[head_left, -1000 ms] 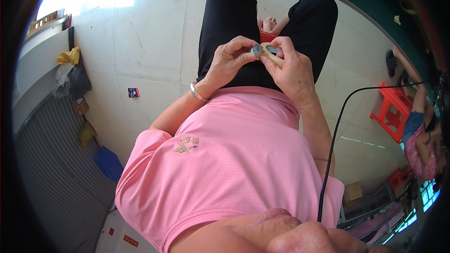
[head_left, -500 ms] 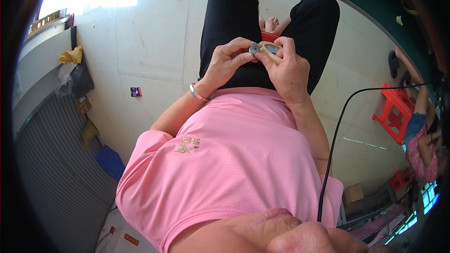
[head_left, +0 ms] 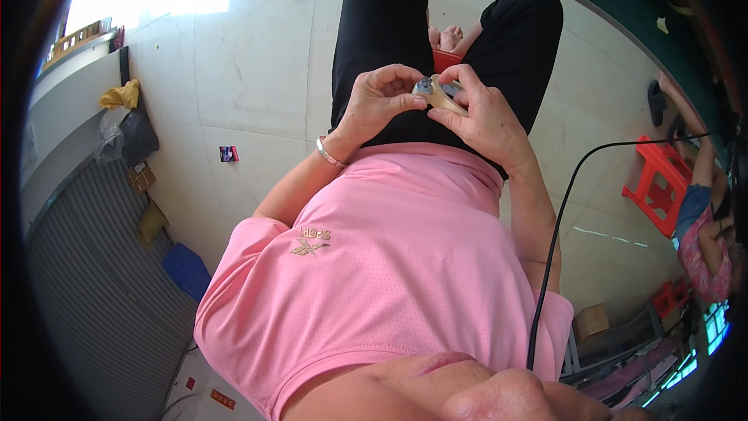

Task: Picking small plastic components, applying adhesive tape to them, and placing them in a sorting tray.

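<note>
Above my lap, both hands are closed on small parts held close together. My left hand [head_left: 382,101], with a bracelet on its wrist, pinches a small grey part [head_left: 425,85] between thumb and fingertips. My right hand [head_left: 485,115] grips a cream-coloured plastic piece [head_left: 441,96] with a grey inner face, its fingers curled over the far side. The grey part sits at the cream piece's end and seems to touch it; whether they are joined I cannot tell.
Beyond my hands, something red [head_left: 446,61] stands between my knees. A green table edge [head_left: 608,0] curves overhead. A black cable [head_left: 566,187] runs along my right. A red stool [head_left: 658,187] and another person [head_left: 705,257] are at the far right.
The cream piece has turned so its round grey face shows less. My right hand's fingers have shifted over it, and the grey part lies closer against its end.
</note>
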Demonstrator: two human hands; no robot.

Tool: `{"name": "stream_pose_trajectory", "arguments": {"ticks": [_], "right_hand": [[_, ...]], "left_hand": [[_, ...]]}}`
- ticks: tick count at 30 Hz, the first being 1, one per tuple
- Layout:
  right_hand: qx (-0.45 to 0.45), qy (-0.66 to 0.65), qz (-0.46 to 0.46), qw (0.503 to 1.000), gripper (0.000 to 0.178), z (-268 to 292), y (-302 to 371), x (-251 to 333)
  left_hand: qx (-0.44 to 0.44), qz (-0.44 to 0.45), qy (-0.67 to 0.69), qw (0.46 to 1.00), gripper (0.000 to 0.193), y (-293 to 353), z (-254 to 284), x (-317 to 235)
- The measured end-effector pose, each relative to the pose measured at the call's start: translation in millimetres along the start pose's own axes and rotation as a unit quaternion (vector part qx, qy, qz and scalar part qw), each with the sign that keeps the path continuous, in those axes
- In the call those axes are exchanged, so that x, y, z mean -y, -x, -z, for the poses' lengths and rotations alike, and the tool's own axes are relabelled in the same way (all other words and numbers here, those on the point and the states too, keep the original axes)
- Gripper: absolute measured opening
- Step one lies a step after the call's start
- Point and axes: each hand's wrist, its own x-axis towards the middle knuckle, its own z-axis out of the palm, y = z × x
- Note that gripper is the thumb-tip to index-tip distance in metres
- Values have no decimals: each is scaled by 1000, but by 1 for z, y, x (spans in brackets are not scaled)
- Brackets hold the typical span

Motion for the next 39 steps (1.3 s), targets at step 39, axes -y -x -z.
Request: {"name": "stream_pose_trajectory", "arguments": {"ticks": [39], "right_hand": [[-154, 100, 48, 982, 38, -16, -6, -7]], "left_hand": [[51, 61, 197, 977, 30, -5, 13, 19]]}}
